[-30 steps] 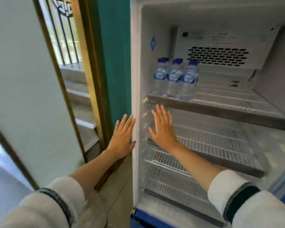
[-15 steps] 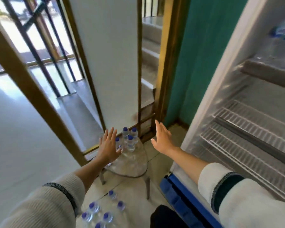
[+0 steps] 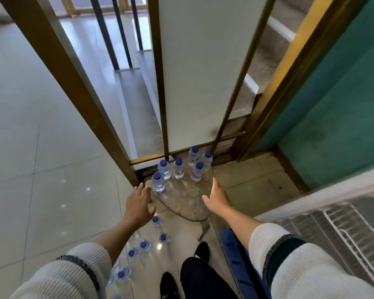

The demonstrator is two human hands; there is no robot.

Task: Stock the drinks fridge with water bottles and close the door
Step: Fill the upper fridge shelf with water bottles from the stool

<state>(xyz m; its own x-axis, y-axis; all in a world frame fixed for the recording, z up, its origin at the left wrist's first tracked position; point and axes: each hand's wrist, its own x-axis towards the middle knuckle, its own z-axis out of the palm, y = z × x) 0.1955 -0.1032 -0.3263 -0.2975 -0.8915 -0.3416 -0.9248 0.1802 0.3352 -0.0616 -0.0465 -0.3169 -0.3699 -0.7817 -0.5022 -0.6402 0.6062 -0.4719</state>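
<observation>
Several small water bottles with blue caps (image 3: pixel 179 168) stand on a low round stool (image 3: pixel 186 200) below me. More bottles (image 3: pixel 144 246) stand on the floor under my left arm. My left hand (image 3: pixel 138 205) hovers open at the stool's left edge, just short of the nearest bottle (image 3: pixel 158 182). My right hand (image 3: pixel 216 196) is open above the stool's right edge, holding nothing. The open fridge (image 3: pixel 337 221) shows only its white frame and wire shelves at the lower right; its door is out of view.
A gold-framed white panel (image 3: pixel 203 72) and metal railings stand right behind the stool. A teal wall (image 3: pixel 337 104) rises beside the fridge. Glossy tiled floor (image 3: pixel 30 147) spreads to the left. My dark trouser leg and shoes (image 3: pixel 194 275) are at the bottom.
My view swung from the fridge shelves down and left to the stool. Both open hands dropped with it and now reach over the stool's bottles.
</observation>
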